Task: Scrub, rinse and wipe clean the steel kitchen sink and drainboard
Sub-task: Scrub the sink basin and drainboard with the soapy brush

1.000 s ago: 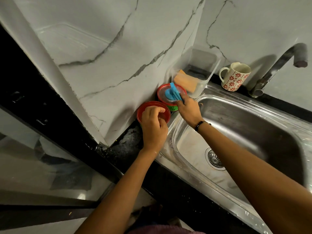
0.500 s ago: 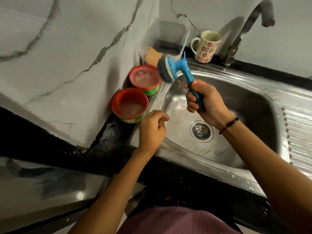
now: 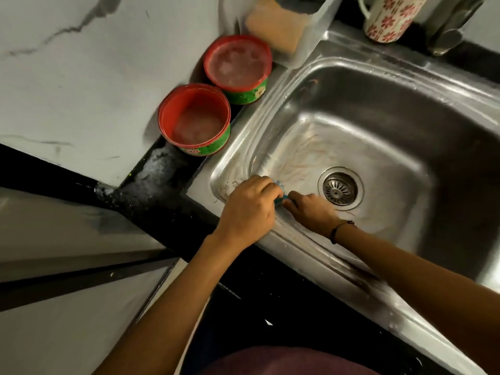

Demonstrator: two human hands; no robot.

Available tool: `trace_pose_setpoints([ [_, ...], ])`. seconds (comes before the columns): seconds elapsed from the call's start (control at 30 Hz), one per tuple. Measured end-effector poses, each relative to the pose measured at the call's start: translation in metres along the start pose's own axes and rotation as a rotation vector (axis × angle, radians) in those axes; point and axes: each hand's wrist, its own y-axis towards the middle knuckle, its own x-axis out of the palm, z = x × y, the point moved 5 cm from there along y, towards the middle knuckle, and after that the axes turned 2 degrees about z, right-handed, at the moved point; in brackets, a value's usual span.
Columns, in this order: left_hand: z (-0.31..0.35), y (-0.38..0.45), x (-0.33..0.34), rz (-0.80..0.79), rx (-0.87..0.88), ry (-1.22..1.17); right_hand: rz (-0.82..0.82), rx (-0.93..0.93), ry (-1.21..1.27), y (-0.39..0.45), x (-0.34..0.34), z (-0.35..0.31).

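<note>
While both your hands sit low in the sink [image 3: 378,85], near its front left corner beside the drain [image 3: 340,188], your right hand [image 3: 311,209] curls round the blue brush [image 3: 281,194], mostly hidden. Your left hand [image 3: 250,209] covers the brush head, fingers bent over it; whether they grip it, you can't tell. Two red tubs [image 3: 194,120] stand left of the rim.

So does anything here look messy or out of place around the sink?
Yes. Streaky, pale smears cover the floor of the sink near the drain, where both hands work a blue brush. A greyish splatter also stains the black counter beside the nearer red tub. Nothing looks broken or tipped over.
</note>
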Motion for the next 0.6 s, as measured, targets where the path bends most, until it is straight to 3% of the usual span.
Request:
trace_pose_setpoints([
  [0.13,-0.003,0.006,0.005,0.005,-0.01,0.074,0.224,-0.068,-0.177,0.035,-0.017,0.015],
  [0.3,-0.005,0.017,0.009,-0.011,-0.002,0.115,0.345,0.18,0.0,0.081,-0.057,0.058],
  [0.37,-0.004,0.024,0.01,-0.02,-0.002,0.115,0.292,0.106,0.056,0.074,-0.04,0.05],
  [0.5,-0.01,0.032,0.01,-0.02,0.013,0.14,0.029,-0.153,0.001,0.021,0.013,0.014],
  [0.6,-0.01,0.027,0.011,-0.005,0.042,0.149,0.1,-0.14,-0.128,0.049,-0.012,0.03],
])
